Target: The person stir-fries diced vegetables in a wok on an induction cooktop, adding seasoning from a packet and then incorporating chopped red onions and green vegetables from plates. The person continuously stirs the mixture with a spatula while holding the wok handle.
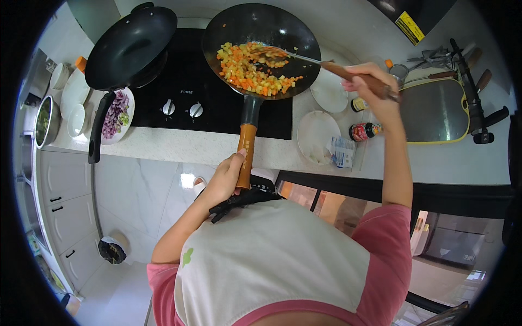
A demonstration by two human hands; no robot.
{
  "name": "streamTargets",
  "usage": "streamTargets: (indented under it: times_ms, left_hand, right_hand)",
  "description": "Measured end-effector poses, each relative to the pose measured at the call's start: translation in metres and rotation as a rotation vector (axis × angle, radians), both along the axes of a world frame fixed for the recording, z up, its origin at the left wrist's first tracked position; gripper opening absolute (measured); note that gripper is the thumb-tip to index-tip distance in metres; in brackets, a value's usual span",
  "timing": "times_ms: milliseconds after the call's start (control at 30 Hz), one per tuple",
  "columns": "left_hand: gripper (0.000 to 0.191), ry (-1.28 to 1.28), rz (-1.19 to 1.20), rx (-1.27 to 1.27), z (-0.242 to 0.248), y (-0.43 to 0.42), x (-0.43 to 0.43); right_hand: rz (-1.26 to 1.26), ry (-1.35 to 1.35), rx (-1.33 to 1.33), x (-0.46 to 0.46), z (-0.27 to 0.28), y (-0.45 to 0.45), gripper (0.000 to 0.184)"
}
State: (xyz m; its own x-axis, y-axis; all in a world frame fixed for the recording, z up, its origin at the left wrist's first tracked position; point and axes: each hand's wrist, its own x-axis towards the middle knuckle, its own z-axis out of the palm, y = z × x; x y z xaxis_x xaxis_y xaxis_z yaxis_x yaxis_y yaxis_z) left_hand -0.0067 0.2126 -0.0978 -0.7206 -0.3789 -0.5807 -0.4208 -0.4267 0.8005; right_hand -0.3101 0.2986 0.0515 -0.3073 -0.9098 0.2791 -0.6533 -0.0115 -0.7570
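Note:
My left hand [225,176] is closed around the brown handle of a black wok [306,40] on the right side of the gas hob. Diced carrot and pale yellow cubes, probably potato, [248,77] lie in a curved band across the wok. My right hand [376,83] grips the wooden handle of a metal spatula [304,58], whose head rests among the cubes. A second black pan [130,45] with a black handle stands tilted at the hob's left side. Partly beneath its handle, a white plate [129,110] holds chopped purple onion and some pale green pieces.
Right of the hob are white plates [312,130], a plastic packet [343,151], a sauce bottle [361,132] and a yellow-edged cutting board [432,112]. White bowls [76,121] and a steel bowl of greens [51,132] stand at left. A bin [112,250] is on the floor.

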Motion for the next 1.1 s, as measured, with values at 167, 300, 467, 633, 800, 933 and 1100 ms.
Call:
streamTargets:
  times_ms: [167,300,467,633,800,933,1100]
  left_hand:
    - [0.064,0.016,-0.024,0.003,-0.001,-0.002,0.002]
    - [0.063,0.019,-0.014,0.016,-0.002,-0.002,0.002]
    - [0.062,-0.006,-0.021,0.01,-0.004,-0.001,0.001]
    - [0.061,0.01,-0.04,0.008,-0.002,-0.004,0.001]
    - [0.062,-0.008,-0.033,0.01,-0.001,-0.002,0.001]
    - [0.062,0.002,-0.033,0.009,-0.002,-0.002,0.001]
    - [0.063,0.003,-0.044,-0.002,-0.002,-0.002,0.001]
  right_hand:
    - [0.091,0.134,0.116,-0.006,0.079,0.046,0.025]
    - [0.167,0.061,0.224,-0.012,0.092,0.051,0.028]
    - [0.064,-0.068,0.222,0.004,0.036,0.007,0.021]
    - [0.019,-0.13,0.098,0.0,0.029,0.003,0.019]
    - [0.05,-0.142,0.077,-0.019,0.067,0.024,0.029]
    - [0.085,-0.183,0.082,-0.006,0.042,-0.012,0.026]
    - [0.009,-0.209,-0.004,0.008,0.003,-0.047,0.02]
